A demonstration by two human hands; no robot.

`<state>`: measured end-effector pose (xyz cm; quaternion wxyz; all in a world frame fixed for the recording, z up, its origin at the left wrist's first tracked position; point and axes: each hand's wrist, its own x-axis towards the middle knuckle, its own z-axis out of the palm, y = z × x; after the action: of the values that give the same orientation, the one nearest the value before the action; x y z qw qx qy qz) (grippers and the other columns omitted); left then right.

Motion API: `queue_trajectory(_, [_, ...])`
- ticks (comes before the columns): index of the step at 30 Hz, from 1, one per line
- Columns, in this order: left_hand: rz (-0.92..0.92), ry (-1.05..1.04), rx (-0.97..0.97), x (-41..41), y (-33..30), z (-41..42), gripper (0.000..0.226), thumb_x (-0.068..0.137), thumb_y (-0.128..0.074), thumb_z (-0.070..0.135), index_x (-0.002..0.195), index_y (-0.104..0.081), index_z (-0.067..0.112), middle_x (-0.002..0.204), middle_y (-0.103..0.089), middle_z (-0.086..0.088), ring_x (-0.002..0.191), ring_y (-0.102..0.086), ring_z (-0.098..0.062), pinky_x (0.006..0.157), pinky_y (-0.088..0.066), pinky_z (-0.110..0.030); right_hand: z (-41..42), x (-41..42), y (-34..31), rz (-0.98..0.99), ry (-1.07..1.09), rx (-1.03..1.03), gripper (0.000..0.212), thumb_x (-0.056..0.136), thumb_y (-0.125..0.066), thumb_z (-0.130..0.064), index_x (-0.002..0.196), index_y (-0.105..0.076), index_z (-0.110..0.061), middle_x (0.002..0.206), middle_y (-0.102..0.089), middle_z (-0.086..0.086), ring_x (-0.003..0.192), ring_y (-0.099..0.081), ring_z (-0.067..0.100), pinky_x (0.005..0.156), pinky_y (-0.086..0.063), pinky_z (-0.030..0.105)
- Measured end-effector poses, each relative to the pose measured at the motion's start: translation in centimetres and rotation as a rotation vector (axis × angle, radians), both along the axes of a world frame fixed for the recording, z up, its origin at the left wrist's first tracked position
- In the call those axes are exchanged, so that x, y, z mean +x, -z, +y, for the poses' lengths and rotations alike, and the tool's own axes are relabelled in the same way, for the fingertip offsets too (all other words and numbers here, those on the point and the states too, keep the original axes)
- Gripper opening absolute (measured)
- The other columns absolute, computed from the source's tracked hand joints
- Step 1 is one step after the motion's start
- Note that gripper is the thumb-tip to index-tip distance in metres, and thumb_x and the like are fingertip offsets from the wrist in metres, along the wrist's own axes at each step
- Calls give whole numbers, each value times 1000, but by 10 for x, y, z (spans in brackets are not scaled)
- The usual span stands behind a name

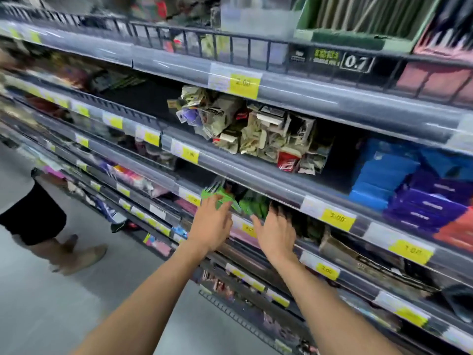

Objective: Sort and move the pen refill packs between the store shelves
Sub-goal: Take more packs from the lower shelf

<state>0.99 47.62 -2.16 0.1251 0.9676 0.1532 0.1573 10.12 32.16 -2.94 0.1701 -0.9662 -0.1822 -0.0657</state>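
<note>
Green pen refill packs stand in a row on the third shelf, under its front rail. My left hand reaches into that shelf, and its fingers and thumb close round a bunch of the green packs at the left end of the row. My right hand is just to the right with its fingers spread and straight. Its blurred tips reach the shelf mouth beside the green packs and hold nothing. The whole picture is motion-blurred.
Mixed beige and red carded packs crowd the shelf above. Blue and purple boxes are stacked at the right. Yellow price tags line the shelf rails. Another person's legs stand in the aisle at the left.
</note>
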Motion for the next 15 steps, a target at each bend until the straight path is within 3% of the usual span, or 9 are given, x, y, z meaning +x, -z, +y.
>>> queue_trajectory(6, [-55,110,24,3,15,-2,31,84,-73,8,115,-73,5,127,-63,-26,110,-60,-46,87,-54,-54,8,-2,2,-49,109,19,29,97,-63,-39,106,-77,-15,97,-77,10,81,-73,33,65,-55,37])
queue_trajectory(10, [-130,187,-60,11,16,1,26,89,-68,10,115,-72,4,119,-63,-19,107,-58,-39,90,-52,-50,14,-10,-1,-165,176,133,12,88,-72,-17,91,-78,-7,88,-76,15,75,-71,37,59,-57,41])
queue_trajectory(12, [-111,214,-232,18,11,-2,26,94,-64,9,119,-71,4,115,-64,-16,109,-57,-34,96,-48,-45,16,-17,-3,-264,243,193,9,87,-73,-12,86,-77,-4,83,-74,15,72,-70,37,55,-56,42])
queue_trajectory(15, [-19,185,-720,27,-7,-9,22,102,-58,13,119,-73,10,113,-71,-6,109,-65,-25,96,-50,-35,16,-34,-1,-474,283,206,11,92,-66,-13,89,-75,-5,79,-66,10,74,-65,30,48,-52,39])
